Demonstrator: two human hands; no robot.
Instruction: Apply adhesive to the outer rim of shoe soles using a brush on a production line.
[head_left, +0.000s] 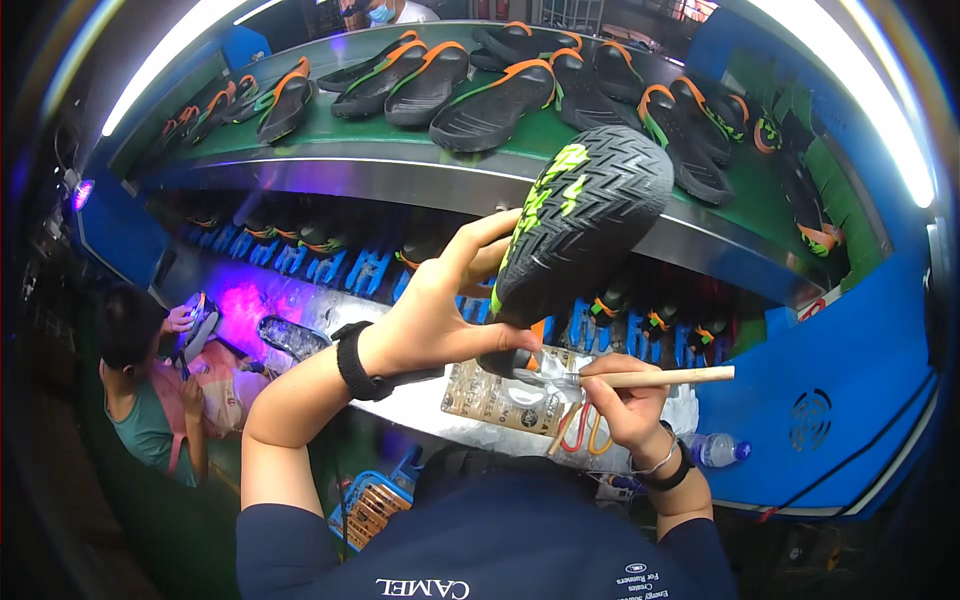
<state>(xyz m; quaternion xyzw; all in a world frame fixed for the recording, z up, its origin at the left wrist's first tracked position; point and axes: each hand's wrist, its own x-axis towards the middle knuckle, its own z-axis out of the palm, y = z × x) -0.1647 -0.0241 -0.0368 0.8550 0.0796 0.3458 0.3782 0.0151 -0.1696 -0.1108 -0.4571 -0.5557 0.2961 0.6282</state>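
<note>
My left hand [455,300] grips a black shoe sole [600,215] and holds it up tilted, its zigzag tread with lime-green patches facing up. The thumb presses near the sole's lower end, and the fingers lie behind its left edge. Between the fingers of my right hand [630,400] is a brush with a pale wooden handle [680,376], pointing left. The brush head lies close to the sole's lower end, below my left thumb; I cannot tell whether it touches. Under both hands lies a brown printed sheet [490,400] on the pale worktop.
Scissors [573,430] and a plastic bottle [715,450] lie right of the sheet. Ahead, a green conveyor [370,130] carries several black soles with orange and green rims. Blue racks [365,272] hold more below it. At left another person [140,380] handles a sole [200,325]. A blue basket [375,505] stands below.
</note>
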